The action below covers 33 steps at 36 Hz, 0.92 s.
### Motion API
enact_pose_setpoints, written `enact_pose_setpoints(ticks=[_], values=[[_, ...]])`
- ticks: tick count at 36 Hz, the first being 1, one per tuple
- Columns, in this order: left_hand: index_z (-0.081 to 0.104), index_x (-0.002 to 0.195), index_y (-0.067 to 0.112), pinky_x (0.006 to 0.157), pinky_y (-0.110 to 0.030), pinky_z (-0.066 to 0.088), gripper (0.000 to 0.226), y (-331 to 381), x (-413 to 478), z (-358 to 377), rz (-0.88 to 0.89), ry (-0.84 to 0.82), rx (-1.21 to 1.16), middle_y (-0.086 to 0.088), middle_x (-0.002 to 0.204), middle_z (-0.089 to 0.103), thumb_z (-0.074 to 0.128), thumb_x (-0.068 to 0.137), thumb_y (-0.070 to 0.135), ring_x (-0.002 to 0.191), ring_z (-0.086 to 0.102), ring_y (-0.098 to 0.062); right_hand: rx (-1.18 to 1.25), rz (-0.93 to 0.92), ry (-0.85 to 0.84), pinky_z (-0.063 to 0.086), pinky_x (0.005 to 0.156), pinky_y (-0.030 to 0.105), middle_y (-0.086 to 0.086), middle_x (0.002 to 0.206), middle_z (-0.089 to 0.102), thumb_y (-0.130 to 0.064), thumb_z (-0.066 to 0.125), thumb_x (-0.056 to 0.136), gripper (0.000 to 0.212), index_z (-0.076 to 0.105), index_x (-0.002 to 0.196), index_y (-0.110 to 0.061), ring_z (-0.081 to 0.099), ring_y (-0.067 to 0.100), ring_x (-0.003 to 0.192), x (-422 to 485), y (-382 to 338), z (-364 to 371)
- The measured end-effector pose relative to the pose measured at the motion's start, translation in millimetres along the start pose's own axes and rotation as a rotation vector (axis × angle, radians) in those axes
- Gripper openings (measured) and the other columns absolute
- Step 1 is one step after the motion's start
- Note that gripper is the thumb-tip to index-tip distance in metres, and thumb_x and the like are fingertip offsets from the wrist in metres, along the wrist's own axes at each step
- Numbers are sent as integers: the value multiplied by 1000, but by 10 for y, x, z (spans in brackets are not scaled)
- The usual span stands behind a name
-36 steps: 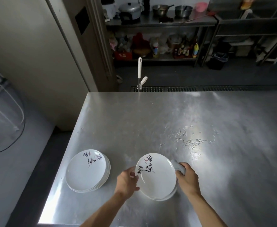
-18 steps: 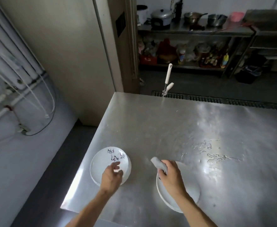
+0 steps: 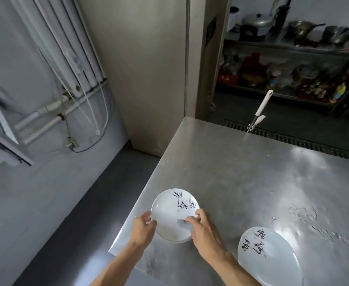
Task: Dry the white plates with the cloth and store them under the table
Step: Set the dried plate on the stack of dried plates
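A broad steel surface (image 3: 241, 182) fills the right and near part of the view, its left edge running from the near left up to a far corner beside a tall beige panel (image 3: 148, 69). Left of it lies grey floor (image 3: 56, 203), and beyond that a pale wall (image 3: 14, 58) carrying white pipes (image 3: 70, 48) and loose cables. Across the room on the far right stands a metal shelf rack (image 3: 293, 48) with a lidded pot (image 3: 256, 21) and pans on top and blurred bottles and packets below. A dark floor grating (image 3: 293, 139) runs just behind the surface's far edge, and a white-handled tool (image 3: 261, 108) sticks up there.

At the near right of the surface lies a second plate (image 3: 272, 263), white with black brush lettering, partly cut off by the picture's edge. At the near left corner is a plate (image 3: 169, 213) of the same kind, held between both hands; whether it is lifted or lies on others beneath I cannot tell.

The left hand (image 3: 142, 228) grips the plate's left rim, thumb on the top face and fingers curled under the edge. The right hand (image 3: 204, 230) pinches a small grey cloth (image 3: 183, 223) between thumb and fingers and presses it on the near right part of the plate's face.

Water drops (image 3: 305, 215) bead on the surface to the right, just beyond the second plate.
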<state>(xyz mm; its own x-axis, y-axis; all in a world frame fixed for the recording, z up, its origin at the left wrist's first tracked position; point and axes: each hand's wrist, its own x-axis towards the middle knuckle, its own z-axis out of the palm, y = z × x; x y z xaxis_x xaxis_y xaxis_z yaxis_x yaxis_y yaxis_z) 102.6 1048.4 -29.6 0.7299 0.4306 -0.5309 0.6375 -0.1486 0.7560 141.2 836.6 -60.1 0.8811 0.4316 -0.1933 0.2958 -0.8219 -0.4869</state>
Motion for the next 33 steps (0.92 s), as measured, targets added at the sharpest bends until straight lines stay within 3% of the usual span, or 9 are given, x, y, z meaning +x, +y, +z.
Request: enact_pose_setpoints(ticks=[4,7,10,14,16,18,22,27,33], values=[[70,115,19,94,-44,55,30,-48,80,-11,-55,-16,-87,-12,116,64,59,94,1,103,66,-30,42,4,9,45,93,26,1,134,42,-3,55,89,43,65,126,-22,46,19,127,23,-1,19],[72,103,12,83,-38,54,24,8,76,-31,-54,-43,-177,-9,100,68,62,82,11,90,66,-24,56,-13,18,45,94,24,2,122,47,5,54,87,45,67,124,-15,50,19,118,52,-15,25],[60,108,7,81,-45,57,19,32,104,-39,-47,-85,-243,-19,105,70,55,93,-3,89,66,-27,48,-8,45,44,94,22,2,120,50,6,55,88,40,69,120,-13,52,18,116,63,-23,39],[43,121,7,82,-54,62,30,27,87,-65,-63,-204,-306,-23,110,68,42,98,-12,83,67,-32,29,21,141,51,83,33,1,107,58,3,70,79,30,76,102,-17,61,24,99,38,-87,-24],[43,123,10,82,-53,64,34,7,59,-84,-53,-263,-328,-24,113,67,42,98,-13,81,69,-30,-39,60,212,51,70,40,-2,88,62,-2,82,65,33,77,87,-26,62,27,80,24,-157,-108],[46,131,20,84,-53,64,46,6,15,-82,-40,-321,-354,-23,119,68,43,98,-12,87,73,-29,-91,126,248,49,68,41,-5,83,62,-8,84,65,32,76,85,-32,61,26,78,38,-208,-186],[48,143,48,87,-54,63,76,60,-112,-56,-3,-400,-357,-24,124,67,44,97,-11,111,72,-38,-30,198,236,52,78,34,-5,103,57,-15,65,92,29,70,114,-33,59,19,102,138,-266,-339],[50,149,48,86,-49,63,74,165,-253,58,76,-469,-356,-27,126,65,55,93,0,114,69,-40,108,50,109,47,94,31,-5,123,47,-21,54,101,43,55,140,-37,55,15,111,177,-400,-492],[43,154,45,88,-53,62,75,218,-287,77,109,-407,-444,-22,126,72,51,95,-2,115,71,-43,117,-243,-23,46,93,26,-3,116,57,-15,55,96,28,69,120,-20,59,16,108,-47,-406,-644]])
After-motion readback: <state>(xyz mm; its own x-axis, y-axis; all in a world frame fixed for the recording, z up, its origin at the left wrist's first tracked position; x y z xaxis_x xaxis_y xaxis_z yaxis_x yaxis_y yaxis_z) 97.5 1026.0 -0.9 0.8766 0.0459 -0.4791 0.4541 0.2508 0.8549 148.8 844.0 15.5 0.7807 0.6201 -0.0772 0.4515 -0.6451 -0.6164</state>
